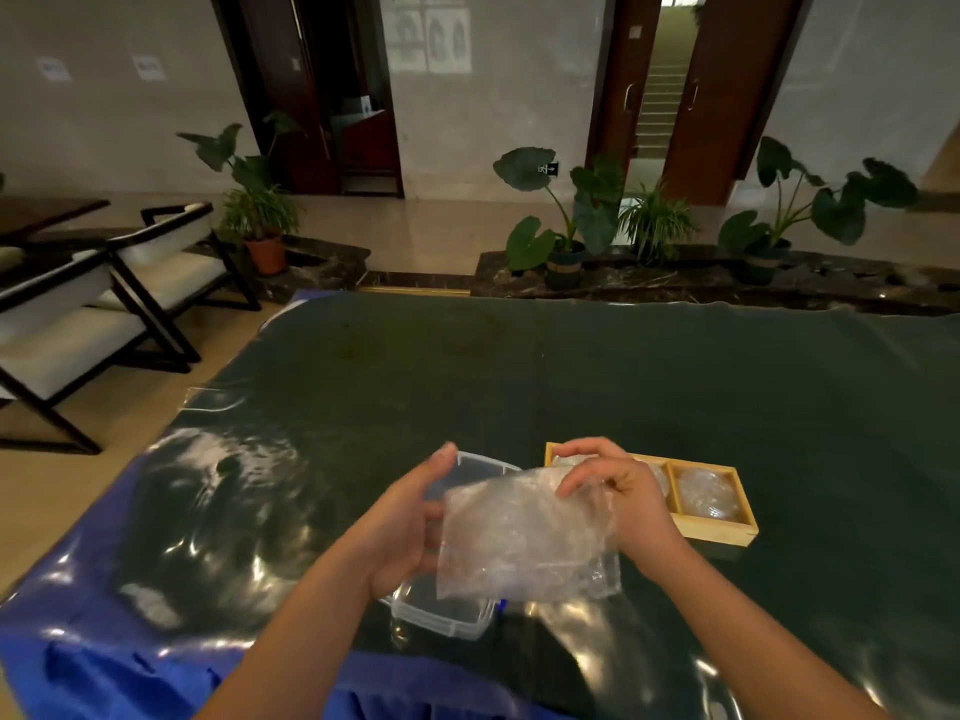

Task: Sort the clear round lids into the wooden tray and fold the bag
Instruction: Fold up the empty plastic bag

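Above the table, left hand and right hand grip the crinkled clear bag.

Two hands are up over the bench, the left hand and the right hand, with one clear bag between them. One wooden tray sits behind, with what looks like two clear round lids, one plain to see, the other mostly hidden. One clear plastic box lies underneath. Four potted plants and two chairs stand beyond.

Both hands raised, fingers pinched
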Available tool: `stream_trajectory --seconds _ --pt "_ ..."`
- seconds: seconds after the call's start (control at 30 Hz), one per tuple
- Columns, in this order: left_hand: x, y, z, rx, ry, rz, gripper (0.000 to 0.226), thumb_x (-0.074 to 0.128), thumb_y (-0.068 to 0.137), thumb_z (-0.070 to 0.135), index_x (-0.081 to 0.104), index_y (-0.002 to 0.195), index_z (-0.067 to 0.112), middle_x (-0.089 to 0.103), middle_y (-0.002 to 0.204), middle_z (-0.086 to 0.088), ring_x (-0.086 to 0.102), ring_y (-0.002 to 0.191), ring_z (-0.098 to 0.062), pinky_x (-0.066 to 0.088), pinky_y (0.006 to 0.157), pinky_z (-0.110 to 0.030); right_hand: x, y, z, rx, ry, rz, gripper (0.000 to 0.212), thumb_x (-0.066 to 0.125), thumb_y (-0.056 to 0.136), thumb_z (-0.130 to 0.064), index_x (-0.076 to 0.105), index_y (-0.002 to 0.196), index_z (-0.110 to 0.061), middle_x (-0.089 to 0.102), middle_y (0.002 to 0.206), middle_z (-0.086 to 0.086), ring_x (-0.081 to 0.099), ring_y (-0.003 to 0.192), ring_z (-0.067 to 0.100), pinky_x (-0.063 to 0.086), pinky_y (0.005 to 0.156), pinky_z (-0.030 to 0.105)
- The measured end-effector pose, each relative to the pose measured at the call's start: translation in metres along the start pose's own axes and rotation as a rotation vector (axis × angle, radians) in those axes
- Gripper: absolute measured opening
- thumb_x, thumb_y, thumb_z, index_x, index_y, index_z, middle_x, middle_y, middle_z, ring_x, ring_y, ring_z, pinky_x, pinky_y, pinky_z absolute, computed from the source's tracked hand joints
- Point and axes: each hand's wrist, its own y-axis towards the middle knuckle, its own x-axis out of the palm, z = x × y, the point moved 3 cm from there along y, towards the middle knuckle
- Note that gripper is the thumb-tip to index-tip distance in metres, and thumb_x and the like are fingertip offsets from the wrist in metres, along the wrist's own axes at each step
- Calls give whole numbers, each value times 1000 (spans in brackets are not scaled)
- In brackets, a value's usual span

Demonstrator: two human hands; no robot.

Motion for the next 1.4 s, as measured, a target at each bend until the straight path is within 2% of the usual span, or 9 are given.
stream_trajectory --seconds 0.13,0.33,0.63,0.73,0.97,1.17,1.23,1.3,1.4 --pt "4 7 -3 158 136 110 81 80 77 -10 55 141 32 70 120 -24 76 91 -34 64 70 -46 -2 -1 -2 -32 -82 -25 31 71 82 8 81 76 -21 60 129 -6 56 122 16 51 98 41" --pt "5 -2 6 463 223 293 98 79 73 -17 49 146 39 74 108 -14 78 89 -23 65 69 -36 -14 -11 7 513 852 -166 64 66 86 -44 43 145 -40 52 145 6 54 130 33 41 106 63" --pt "10 9 -3 270 -132 80 125 91 59 -3 28 155 45 77 117 -15 76 102 -34 63 75 -52 0 -15 25 509 524 -64 46 84 74 -11 67 117 -3 74 112 18 72 102 34 57 89 50" --pt "14 6 -9 183 66 -84 106 96 57 5 40 136 47 79 115 -11 76 105 -34 63 77 -49 -5 -8 24 449 358 41 29 79 82 -11 70 110 -9 77 102 11 75 93 27 61 76 41" --pt "10 13 -11 339 100 161 93 70 75 -27 44 148 25 80 99 -18 78 92 -36 65 69 -45 -7 -6 17 432 419 -163 56 88 70 -14 64 120 -15 75 113 9 73 102 29 60 81 46" --pt "10 4 5 411 301 188 135 97 57 12 16 161 40 46 151 6 57 129 -13 56 95 -34 -11 6 5 309 115 -148 29 77 77 4 70 99 -15 78 86 3 74 75 18 58 59 32" --pt "7 1 22 501 584 268 130 98 62 28 16 162 42 30 153 17 36 139 -5 40 107 -30 -13 9 -4 258 -3 -296 30 76 76 2 71 97 -19 77 84 -2 73 74 11 56 58 25" --pt "9 3 33 457 722 136 108 94 66 31 36 157 38 46 150 11 49 133 -8 43 112 -35 -13 13 -13 224 -107 -402 31 77 74 -1 71 98 -20 77 89 -2 73 80 9 58 63 24" --pt "18 10 33 375 718 -61 43 82 74 9 78 107 36 81 92 2 76 86 -12 62 83 -32 -10 21 -23 183 -151 -413 36 79 71 -1 71 100 -19 75 94 5 73 86 16 60 74 33"
